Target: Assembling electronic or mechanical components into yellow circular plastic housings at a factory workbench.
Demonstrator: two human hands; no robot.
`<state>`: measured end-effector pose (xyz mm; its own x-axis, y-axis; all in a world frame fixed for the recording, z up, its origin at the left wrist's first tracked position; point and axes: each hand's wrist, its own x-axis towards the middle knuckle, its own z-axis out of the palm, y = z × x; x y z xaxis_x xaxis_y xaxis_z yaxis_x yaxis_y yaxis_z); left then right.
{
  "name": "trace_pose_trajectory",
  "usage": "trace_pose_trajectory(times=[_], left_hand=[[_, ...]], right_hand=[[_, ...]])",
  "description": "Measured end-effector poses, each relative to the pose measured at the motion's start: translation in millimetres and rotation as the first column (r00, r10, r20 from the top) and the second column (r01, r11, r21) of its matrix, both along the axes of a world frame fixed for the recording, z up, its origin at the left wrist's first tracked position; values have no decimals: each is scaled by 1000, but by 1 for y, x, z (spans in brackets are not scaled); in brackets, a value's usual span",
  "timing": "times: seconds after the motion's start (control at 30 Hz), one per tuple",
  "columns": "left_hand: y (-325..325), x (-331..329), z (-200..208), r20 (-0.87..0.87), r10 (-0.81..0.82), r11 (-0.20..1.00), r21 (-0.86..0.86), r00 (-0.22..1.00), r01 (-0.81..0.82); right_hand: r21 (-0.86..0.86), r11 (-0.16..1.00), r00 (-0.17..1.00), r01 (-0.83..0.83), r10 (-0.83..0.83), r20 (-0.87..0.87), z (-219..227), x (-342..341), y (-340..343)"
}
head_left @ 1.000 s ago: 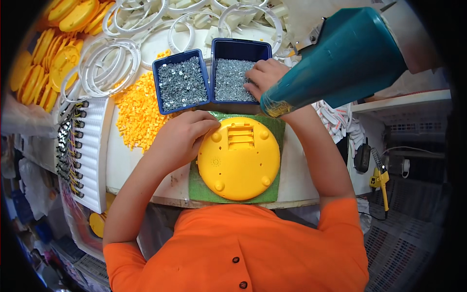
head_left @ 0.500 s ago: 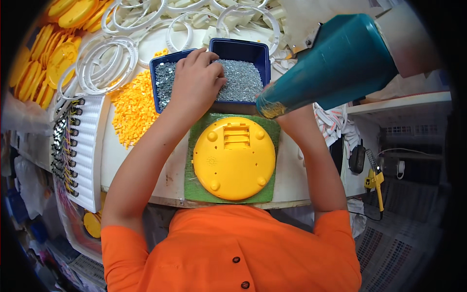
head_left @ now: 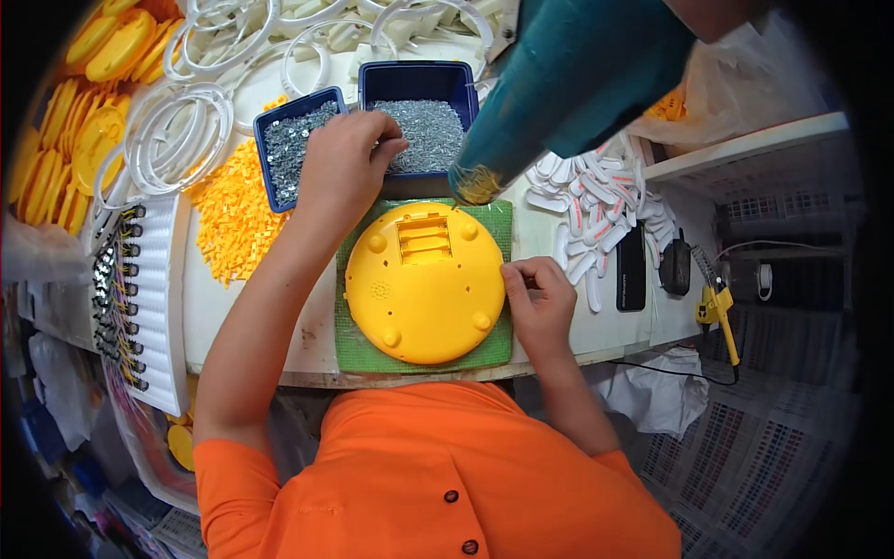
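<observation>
A yellow round plastic housing [head_left: 424, 312] lies on a green mat [head_left: 354, 352], its rectangular battery compartment on the far side. At its right edge is my right hand [head_left: 544, 306], with thumb and curled fingers closed on the rim. My left hand [head_left: 343, 160] is over two blue bins, fingers bent and pinched together; anything between them is too small to make out. The left bin [head_left: 273, 177] holds small shiny metal pieces, and the right bin [head_left: 416, 70] holds small silvery screws. Above the housing's far right side, a large teal tapered tool [head_left: 568, 84] hangs close to the camera.
Loose yellow pieces [head_left: 228, 233] are heaped left of the bins, near white rings [head_left: 191, 130] and stacked yellow discs [head_left: 98, 154]. A white foam tray [head_left: 166, 307] with wired parts stands at left. White strips [head_left: 591, 205], a black phone [head_left: 630, 270] and a yellow-handled tool [head_left: 717, 307] are at right.
My right hand has come from behind the teal tool to the housing's right rim. My left hand stays at the bins, its fingers now drawn together. The view has shifted slightly.
</observation>
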<state>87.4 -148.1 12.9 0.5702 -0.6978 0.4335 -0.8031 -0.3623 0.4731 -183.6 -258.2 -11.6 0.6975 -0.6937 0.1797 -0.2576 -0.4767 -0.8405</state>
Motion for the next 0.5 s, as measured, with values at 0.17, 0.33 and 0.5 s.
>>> trace_pose_trajectory(times=[0.17, 0.33, 0.5], left_hand=[[39, -25, 6, -334, 6, 978, -193, 942, -75], [101, -60, -13, -678, 85, 940, -189, 730, -284], [129, -97, -26, -858, 71, 892, -174, 509, -418]], right_hand=[[-191, 981, 998, -43, 49, 25, -3, -2, 1], [-301, 950, 994, -88, 102, 31, -4, 5, -18], [-584, 761, 942, -282, 334, -20, 39, 88, -49]])
